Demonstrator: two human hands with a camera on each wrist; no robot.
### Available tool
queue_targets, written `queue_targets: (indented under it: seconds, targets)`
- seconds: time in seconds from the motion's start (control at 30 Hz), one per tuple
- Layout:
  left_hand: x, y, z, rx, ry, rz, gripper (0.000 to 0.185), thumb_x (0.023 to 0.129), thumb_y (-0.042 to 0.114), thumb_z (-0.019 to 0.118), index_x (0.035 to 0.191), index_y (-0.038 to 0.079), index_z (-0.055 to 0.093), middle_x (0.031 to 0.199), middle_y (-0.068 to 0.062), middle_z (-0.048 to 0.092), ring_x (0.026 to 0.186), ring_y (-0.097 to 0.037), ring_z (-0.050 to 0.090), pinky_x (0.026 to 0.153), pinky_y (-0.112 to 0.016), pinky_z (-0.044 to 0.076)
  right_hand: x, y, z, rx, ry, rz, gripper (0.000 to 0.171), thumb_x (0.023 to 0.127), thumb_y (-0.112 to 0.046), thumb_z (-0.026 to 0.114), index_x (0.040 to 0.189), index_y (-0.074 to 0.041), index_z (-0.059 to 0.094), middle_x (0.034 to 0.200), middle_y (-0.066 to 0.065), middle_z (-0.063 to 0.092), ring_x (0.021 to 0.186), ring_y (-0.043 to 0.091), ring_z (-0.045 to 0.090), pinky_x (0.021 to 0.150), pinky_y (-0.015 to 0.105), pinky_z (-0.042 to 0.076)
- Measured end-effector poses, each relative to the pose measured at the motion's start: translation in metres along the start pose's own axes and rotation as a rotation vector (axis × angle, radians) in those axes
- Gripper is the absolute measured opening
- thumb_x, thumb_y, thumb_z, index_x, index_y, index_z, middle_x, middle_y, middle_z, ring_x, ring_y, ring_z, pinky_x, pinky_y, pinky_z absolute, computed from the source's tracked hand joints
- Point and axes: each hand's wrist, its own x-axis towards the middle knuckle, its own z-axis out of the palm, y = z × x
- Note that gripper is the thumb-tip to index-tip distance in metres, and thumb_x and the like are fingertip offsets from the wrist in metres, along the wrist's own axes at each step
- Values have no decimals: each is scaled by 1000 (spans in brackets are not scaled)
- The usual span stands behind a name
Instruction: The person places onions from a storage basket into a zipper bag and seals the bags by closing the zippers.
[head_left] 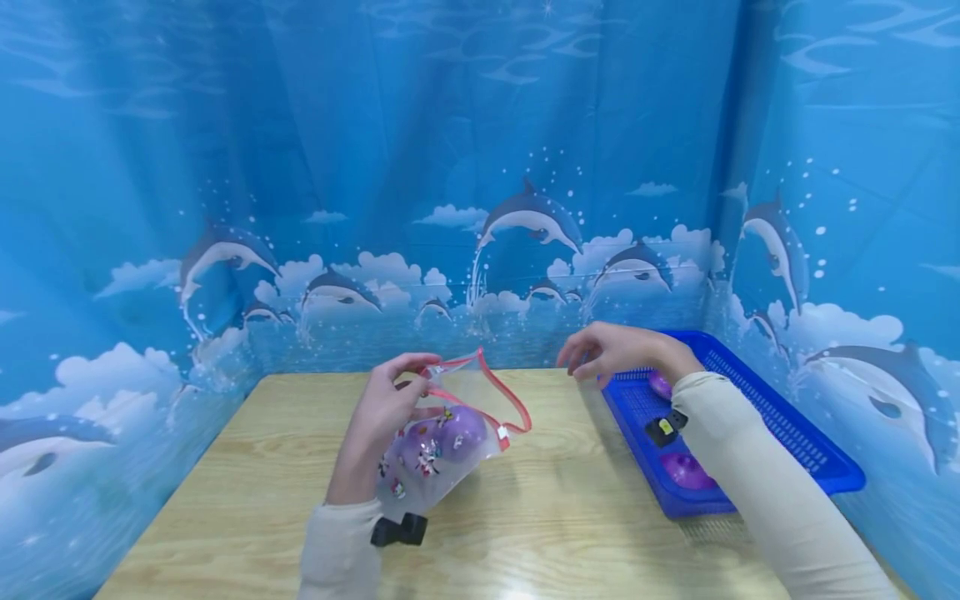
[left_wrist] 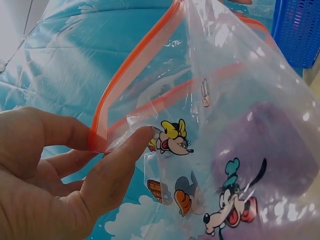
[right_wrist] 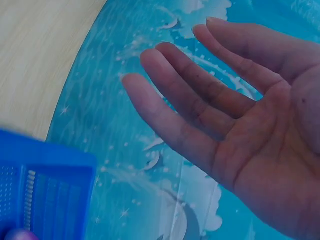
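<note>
My left hand (head_left: 387, 408) pinches the edge of a clear zip bag (left_wrist: 200, 110) printed with cartoon characters, close to its red zip strip (head_left: 501, 387). The bag's mouth gapes wide, and purple balls (head_left: 463, 432) show through its side. In the left wrist view, thumb and fingers meet on the bag's corner beside the strip. My right hand (head_left: 611, 348) hovers over the far left rim of a blue plastic basket (head_left: 637, 450); its fingers are loosely spread with nothing in them, as the right wrist view (right_wrist: 215, 110) also shows.
Inside the basket lie a purple ball (head_left: 660, 384) and a shiny purple piece (head_left: 686, 472), partly covered by my right arm. The wooden table (head_left: 262, 483) ends at a blue curtain (head_left: 450, 150) with dolphins, which hangs behind and to both sides.
</note>
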Motion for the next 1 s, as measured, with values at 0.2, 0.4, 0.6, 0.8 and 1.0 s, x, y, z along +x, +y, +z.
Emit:
queue_targets:
  seconds: [0.2, 0.4, 0.6, 0.8, 1.0]
  targets:
    - [2, -2, 1, 4, -27, -5, 37, 103, 3, 50, 136, 11, 63, 132, -19, 51, 104, -26, 65, 81, -37, 67, -5, 15, -3, -10, 7, 61, 33, 101, -13, 64, 134, -8, 65, 127, 17, 70, 112, 28, 71, 81, 37, 67]
    - [2, -3, 1, 24, -63, -11, 36, 104, 3, 50, 137, 9, 63, 137, -19, 49, 103, -27, 65, 80, -37, 67, -14, 31, -9, 7, -29, 127, 36, 101, -16, 64, 137, -9, 63, 133, 20, 67, 116, 29, 69, 83, 42, 67]
    - [2, -3, 3, 40, -63, -22, 36, 105, 4, 49, 138, 11, 62, 135, -18, 50, 106, -30, 64, 80, -36, 67, -24, 53, -16, 15, -61, 175, 39, 101, -17, 63, 138, -5, 60, 134, 25, 64, 113, 28, 69, 83, 45, 67]
    - [3, -3, 5, 56, -59, -36, 36, 105, 4, 49, 138, 12, 63, 135, -17, 51, 108, -31, 63, 79, -35, 68, -32, 79, -22, 4, -63, 232, 46, 98, -17, 67, 140, -2, 59, 129, 24, 67, 102, 21, 70, 83, 46, 67]
    - [4, -4, 5, 56, -63, -42, 37, 104, 3, 49, 138, 11, 62, 135, -18, 50, 110, -34, 63, 79, -35, 68, -41, 96, -19, 58, -75, 321, 47, 98, -15, 68, 141, -2, 57, 128, 24, 65, 99, 21, 68, 83, 48, 67]
